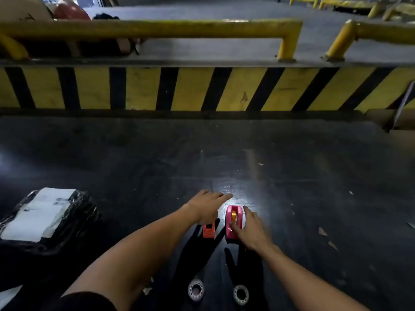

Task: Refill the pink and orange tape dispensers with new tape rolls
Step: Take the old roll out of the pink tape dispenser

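Observation:
On the dark floor in front of me stand two small tape dispensers side by side. The pink dispenser (233,221), on the right, has a yellow core showing in its slot. My right hand (249,230) grips it, thumb on its near top and fingers down its right side. The orange dispenser (208,231) stands to its left, its far end hidden under my left hand (207,206), which rests over it with fingers spread forward. Two tape rolls lie flat nearer to me, the left roll (196,289) and the right roll (241,294).
A black plastic-wrapped parcel (45,218) with a white label lies at the left. A yellow-and-black striped kerb (202,88) with yellow rails (157,28) runs across ahead. Cardboard (395,122) sits at the right edge. Small scraps dot the floor at the right.

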Motion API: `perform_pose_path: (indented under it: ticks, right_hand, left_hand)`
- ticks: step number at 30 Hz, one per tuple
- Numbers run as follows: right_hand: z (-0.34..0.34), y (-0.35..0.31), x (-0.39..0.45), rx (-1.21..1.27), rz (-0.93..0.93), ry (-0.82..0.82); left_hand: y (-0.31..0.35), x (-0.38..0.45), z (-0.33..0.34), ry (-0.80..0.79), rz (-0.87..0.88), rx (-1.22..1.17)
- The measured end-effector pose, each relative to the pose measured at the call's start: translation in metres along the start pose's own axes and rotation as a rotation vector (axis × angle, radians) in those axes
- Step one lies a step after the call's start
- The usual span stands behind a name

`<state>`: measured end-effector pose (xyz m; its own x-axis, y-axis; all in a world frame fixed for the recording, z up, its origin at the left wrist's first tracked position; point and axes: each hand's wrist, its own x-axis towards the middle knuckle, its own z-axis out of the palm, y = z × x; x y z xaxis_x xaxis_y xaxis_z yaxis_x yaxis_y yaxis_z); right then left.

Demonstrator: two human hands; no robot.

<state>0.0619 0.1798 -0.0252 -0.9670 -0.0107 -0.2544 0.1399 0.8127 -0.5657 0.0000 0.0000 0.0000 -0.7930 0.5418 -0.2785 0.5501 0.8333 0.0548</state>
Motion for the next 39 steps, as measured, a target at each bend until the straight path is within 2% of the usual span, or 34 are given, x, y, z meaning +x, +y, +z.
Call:
perform_pose_path:
  ticks: [6,14,19,28,39]
  right_hand:
    - [0.041,0.024,0.024,0.157,0.178,-0.012]
    - [0.037,0.019,0.022,0.231,0.173,-0.015]
    - [0.015,0.026,0.015,0.149,0.092,-0.011]
    - [-0.019,0.064,0.001,-0.096,-0.08,-0.182]
    - [-0.008,0.081,-0.019,-0.173,-0.277,-0.281]
  left_hand:
    - [0.005,0.04,0.016,-0.105,0.109,0.053]
    - [0.006,0.068,0.016,-0.248,0.188,0.132]
    - [0.009,0.07,0.023,-0.13,0.157,0.135]
    - [0.045,0.034,0.042,0.089,0.043,-0.04]
    - [0.075,-0.042,0.063,0.115,-0.127,-0.198]
